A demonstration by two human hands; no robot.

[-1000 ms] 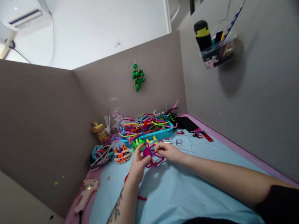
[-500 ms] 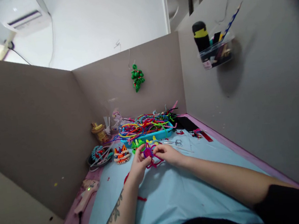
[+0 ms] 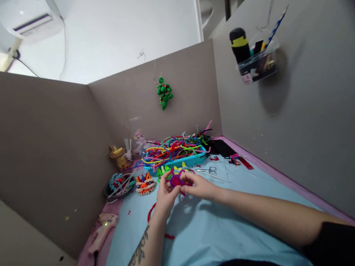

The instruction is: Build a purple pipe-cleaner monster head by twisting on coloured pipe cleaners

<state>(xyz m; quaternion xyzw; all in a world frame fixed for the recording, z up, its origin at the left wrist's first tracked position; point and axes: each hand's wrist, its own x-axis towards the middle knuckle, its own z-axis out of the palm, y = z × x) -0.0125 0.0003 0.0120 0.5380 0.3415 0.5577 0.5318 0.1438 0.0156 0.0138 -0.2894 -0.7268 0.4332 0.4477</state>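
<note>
Between my hands, above the blue cloth (image 3: 205,229), is a small magenta and purple pipe-cleaner piece (image 3: 176,180) with a round middle. My left hand (image 3: 166,193) grips its left side with thumb and fingers. From the right, my right hand (image 3: 199,185) pinches its other edge; the fingers hide part of it. A red pipe cleaner (image 3: 150,213) lies partly under my left forearm. Just behind the piece sit a green pipe-cleaner figure (image 3: 162,172) and a yellow one (image 3: 180,167). Left of my hands stands an orange and cream pipe-cleaner figure (image 3: 145,185).
A blue tray (image 3: 189,161) heaped with colourful pipe cleaners stands at the back. Scissors (image 3: 211,170) lie right of my hands. At left are a dark bowl (image 3: 129,191) and a pink glue gun (image 3: 103,233) with a green light. Grey partitions (image 3: 188,92) enclose the table.
My right hand has closed in toward the left, over more of the piece. The piece has turned, and its loops at the right are less visible. The view has shifted slightly.
</note>
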